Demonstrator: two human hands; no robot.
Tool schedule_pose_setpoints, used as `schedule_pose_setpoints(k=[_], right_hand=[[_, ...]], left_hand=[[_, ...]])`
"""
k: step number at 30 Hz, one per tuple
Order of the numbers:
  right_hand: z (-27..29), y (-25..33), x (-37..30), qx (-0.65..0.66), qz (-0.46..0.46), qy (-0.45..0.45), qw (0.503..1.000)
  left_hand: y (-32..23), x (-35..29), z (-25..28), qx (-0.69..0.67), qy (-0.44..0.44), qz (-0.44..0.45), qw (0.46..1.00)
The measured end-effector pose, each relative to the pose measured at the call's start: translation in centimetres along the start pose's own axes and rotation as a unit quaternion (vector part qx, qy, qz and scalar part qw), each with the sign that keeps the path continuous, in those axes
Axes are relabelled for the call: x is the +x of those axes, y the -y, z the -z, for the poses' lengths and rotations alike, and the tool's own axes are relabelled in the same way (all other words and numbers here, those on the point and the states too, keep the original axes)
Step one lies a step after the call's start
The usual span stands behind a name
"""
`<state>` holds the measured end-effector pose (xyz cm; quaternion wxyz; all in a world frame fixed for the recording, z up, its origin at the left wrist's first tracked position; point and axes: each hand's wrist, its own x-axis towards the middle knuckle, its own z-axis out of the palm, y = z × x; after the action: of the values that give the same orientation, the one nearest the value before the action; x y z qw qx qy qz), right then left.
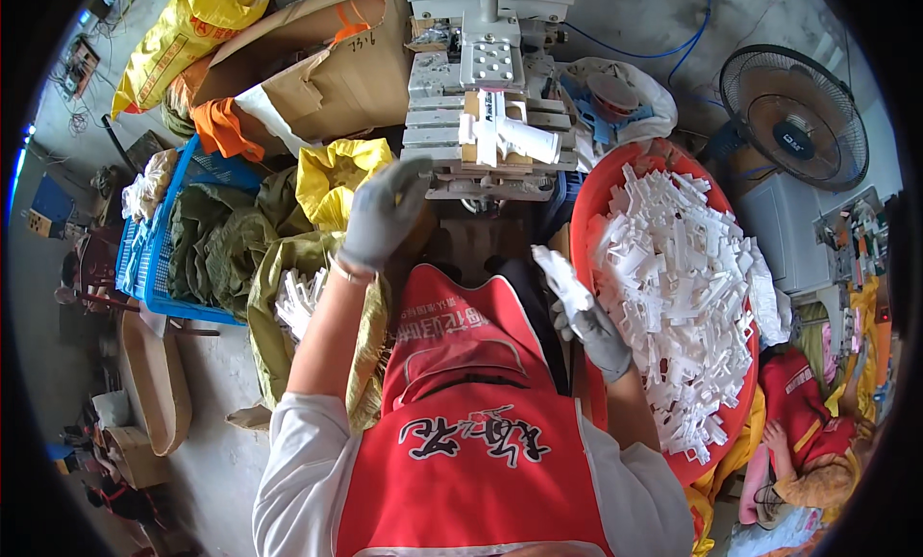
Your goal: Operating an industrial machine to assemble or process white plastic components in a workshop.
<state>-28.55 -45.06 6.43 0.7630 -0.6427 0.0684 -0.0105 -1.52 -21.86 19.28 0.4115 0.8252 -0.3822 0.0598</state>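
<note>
A white pistol-shaped plastic piece [519,140] with black print lies on a wooden block on the machine's slatted bed [437,134]. Above it hangs the machine's metal head [489,62]. My left hand [383,216], in a grey glove, is raised beside the bed's near left edge, fingers stretched out and nothing seen in it. Held low by the red tub [583,221], my right hand [598,338], gloved too, grips a white plastic piece [564,280] that points up and left. Many similar white pieces [663,288] fill the tub.
On the left stand an open yellow sack [332,173], a green sack [269,336] with white pieces, a blue crate [159,240] and a cardboard box [336,86]. A black fan [794,120] stands at the far right. Another person [808,442] is at the lower right.
</note>
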Motion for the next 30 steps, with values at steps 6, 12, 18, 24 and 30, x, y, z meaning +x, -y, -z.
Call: schedule_pose_setpoints(k=[6,12,18,24,30], right_hand=[[1.7,2.5,-1.3,-0.045,0.017,-0.094,0.994],[3.1,9.4,3.2,-0.080,0.086,-0.164,0.979],[0.9,14.2,14.3,-0.418,0.303,-0.159,0.841],[-1.1,15.2,18.8,-0.627,0.286,-0.061,0.722],[-0.2,15.9,18.8,-0.678,0.287,-0.045,0.675]], left_hand=[[1.8,8.5,-2.1,0.022,0.041,-0.145,0.988],[1.5,9.5,-1.4,0.023,0.099,-0.159,0.982],[5.0,4.3,0.8,-0.030,-0.094,-0.057,0.993],[9.8,-7.4,4.5,-0.062,-0.151,0.090,0.982],[11.0,-13.9,5.2,-0.033,-0.161,0.172,0.971]])
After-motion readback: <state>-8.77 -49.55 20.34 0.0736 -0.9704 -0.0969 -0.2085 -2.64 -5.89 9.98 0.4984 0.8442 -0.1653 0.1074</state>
